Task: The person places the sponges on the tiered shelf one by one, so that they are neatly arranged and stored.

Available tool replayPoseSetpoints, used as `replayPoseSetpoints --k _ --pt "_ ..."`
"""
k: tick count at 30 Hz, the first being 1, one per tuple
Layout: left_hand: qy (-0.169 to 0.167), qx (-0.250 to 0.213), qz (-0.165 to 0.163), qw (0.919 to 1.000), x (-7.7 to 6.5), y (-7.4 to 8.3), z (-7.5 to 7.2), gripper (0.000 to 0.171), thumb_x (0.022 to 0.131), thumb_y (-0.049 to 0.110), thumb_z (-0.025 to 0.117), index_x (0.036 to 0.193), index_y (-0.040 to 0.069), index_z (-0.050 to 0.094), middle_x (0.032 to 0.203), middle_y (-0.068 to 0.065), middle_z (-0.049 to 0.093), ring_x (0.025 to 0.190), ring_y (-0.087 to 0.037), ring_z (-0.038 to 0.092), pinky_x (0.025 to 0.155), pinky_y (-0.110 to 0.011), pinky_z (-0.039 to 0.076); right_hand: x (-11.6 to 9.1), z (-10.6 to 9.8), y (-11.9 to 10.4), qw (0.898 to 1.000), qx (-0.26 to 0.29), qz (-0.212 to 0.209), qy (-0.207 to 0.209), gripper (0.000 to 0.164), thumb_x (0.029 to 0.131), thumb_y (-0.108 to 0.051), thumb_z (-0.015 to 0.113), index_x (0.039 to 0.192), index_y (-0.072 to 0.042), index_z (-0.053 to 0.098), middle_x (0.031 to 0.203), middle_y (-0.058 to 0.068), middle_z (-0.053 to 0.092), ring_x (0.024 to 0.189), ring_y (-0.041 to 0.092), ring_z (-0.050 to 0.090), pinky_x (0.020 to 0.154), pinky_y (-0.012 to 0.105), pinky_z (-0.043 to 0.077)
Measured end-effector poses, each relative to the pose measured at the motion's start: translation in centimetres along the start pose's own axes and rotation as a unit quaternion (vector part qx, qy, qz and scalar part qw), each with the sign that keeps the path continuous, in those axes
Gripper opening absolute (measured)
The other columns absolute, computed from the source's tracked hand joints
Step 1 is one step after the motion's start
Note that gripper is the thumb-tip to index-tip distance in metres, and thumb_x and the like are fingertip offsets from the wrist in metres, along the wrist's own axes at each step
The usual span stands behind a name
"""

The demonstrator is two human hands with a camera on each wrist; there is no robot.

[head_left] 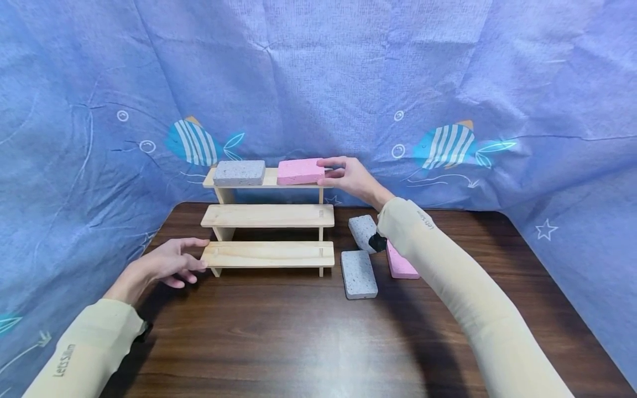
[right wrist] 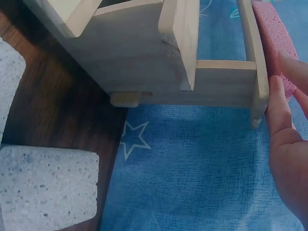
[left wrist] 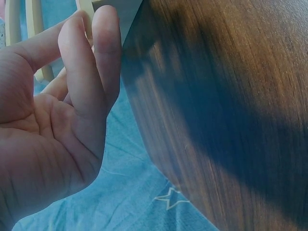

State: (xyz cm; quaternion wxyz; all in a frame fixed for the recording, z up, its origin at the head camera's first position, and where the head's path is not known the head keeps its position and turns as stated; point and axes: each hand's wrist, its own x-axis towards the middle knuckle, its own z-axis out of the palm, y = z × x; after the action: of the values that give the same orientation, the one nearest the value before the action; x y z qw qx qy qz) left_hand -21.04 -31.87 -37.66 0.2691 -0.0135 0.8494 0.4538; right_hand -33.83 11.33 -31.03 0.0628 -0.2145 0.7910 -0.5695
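Right-wrist cam has the goods the head cam misses: the plain wooden side panel (right wrist: 132,55) of the pale three-tier stepped wooden rack (head_left: 267,215), plus the pitted edge of the pink rectangular porous block (head_left: 297,172). The right hand (head_left: 349,178) has that one pinched between thumb and fingers, at the rack's 1 o'clock on the top tier. Left-wrist cam gives you the palm side of the left hand (head_left: 171,262), which sits around 8 o'clock by the bottom tier's end, thumb and fingers loosely apart; can't tell if the tips actually touch.

Also up top, at 11 o'clock, is a speckled grey block (head_left: 239,173). Down on the glossy dark wood-grain table (head_left: 278,331): a far grey block (head_left: 361,229) at 3, a near grey block (head_left: 359,275) at 4, and a second pink block (head_left: 400,264) between those hours, partly behind the sleeve (head_left: 463,282).
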Motion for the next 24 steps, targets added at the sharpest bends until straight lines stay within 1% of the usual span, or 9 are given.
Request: replayPoseSetpoints --k 6,12,16,21,24 --pt "0.002 -0.003 -0.002 1.0 0.17 -0.23 -0.06 0.076 0.096 0.011 0.068 0.158 0.003 0.025 0.106 -0.016 0.073 0.071 -0.021 0.069 0.055 -0.034 0.056 -0.2 0.3 0.17 1.0 -0.005 -0.013 0.01 0.05 0.088 -0.009 0.08 0.135 -0.005 0.064 0.128 0.015 0.065 0.11 0.025 0.066 0.092 0.035 0.052" --pt "-0.002 -0.002 0.0 1.0 0.26 -0.28 -0.07 0.076 0.097 0.011 0.068 0.158 0.002 0.024 0.105 -0.015 0.073 0.071 -0.021 0.069 0.055 -0.034 0.056 -0.23 0.37 0.53 1.0 -0.011 0.0 0.015 0.051 0.089 -0.013 0.081 0.137 -0.008 0.064 0.124 0.014 0.067 0.109 0.024 0.066 0.095 0.038 0.051" --pt "0.001 -0.001 -0.001 1.0 0.24 -0.22 -0.13 0.075 0.097 0.012 0.067 0.158 0.002 0.024 0.105 -0.015 0.074 0.071 -0.02 0.069 0.055 -0.034 0.055 -0.14 0.43 0.62 1.0 0.002 0.003 0.017 0.051 0.088 -0.012 0.081 0.137 -0.009 0.064 0.123 0.015 0.068 0.112 0.025 0.065 0.097 0.04 0.05" --pt "-0.001 -0.001 0.0 1.0 0.17 -0.14 -0.14 0.076 0.097 0.012 0.067 0.158 0.001 0.024 0.105 -0.015 0.074 0.071 -0.02 0.069 0.054 -0.034 0.056 -0.09 0.55 0.66 1.0 0.013 0.005 0.023 0.051 0.088 -0.01 0.081 0.136 -0.008 0.065 0.123 0.017 0.068 0.113 0.025 0.065 0.097 0.038 0.051" --pt "-0.001 -0.002 -0.002 1.0 0.18 -0.12 -0.14 0.076 0.096 0.012 0.068 0.158 0.002 0.025 0.105 -0.015 0.074 0.071 -0.02 0.069 0.055 -0.034 0.056 -0.1 0.64 0.68 1.0 0.012 0.002 0.027 0.05 0.087 -0.009 0.081 0.135 -0.007 0.065 0.126 0.015 0.067 0.113 0.025 0.064 0.096 0.037 0.052"
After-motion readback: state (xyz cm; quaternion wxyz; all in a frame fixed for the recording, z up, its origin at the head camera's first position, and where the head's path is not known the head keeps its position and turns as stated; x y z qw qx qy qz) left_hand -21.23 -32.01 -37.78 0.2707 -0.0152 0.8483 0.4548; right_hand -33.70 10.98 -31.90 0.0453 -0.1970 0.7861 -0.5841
